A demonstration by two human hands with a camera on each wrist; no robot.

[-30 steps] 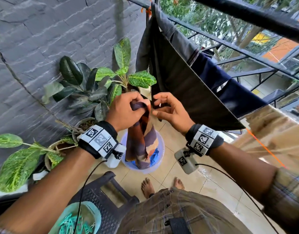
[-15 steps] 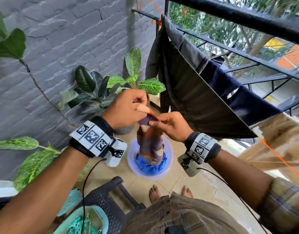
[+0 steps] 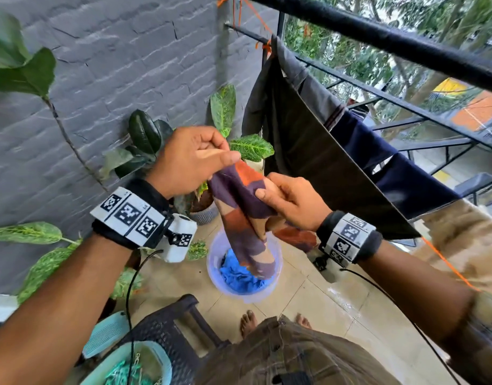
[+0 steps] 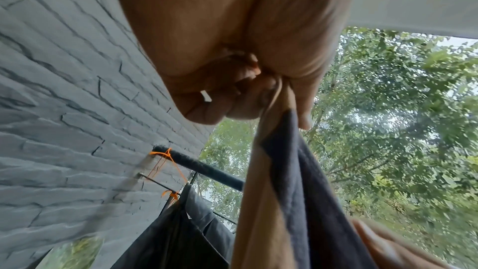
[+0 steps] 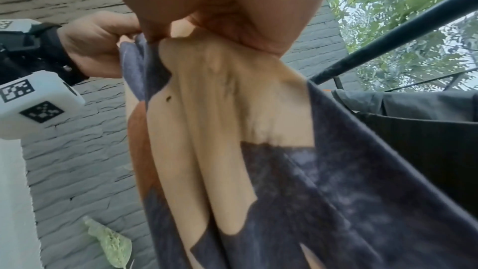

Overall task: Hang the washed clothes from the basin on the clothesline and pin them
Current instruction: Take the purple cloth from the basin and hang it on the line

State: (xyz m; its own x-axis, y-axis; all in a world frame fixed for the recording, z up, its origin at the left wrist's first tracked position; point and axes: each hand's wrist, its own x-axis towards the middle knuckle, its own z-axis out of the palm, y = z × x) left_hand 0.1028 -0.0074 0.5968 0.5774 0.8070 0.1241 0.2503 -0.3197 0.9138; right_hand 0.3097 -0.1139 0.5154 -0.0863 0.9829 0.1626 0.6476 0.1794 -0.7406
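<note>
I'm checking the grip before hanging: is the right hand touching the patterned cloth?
Touching. In the head view the right hand pinches the patterned cloth; the right wrist view shows fabric bunched in its fingers.

The floor [image 3: 317, 309] is made of pale, shiny square tiles, and it looks wet on the right side. A round, see-through purple plastic basin [image 3: 276, 276] sits on it, with blue cloth [image 3: 239, 276] inside. Two bare feet [image 3: 249, 322] stand on the tiles just beside the basin. A dark brown woven plastic stool [image 3: 167, 337] stands on the floor too. By the wall there is a grey ribbed plant pot [image 3: 204, 213] with green leaves.
</note>
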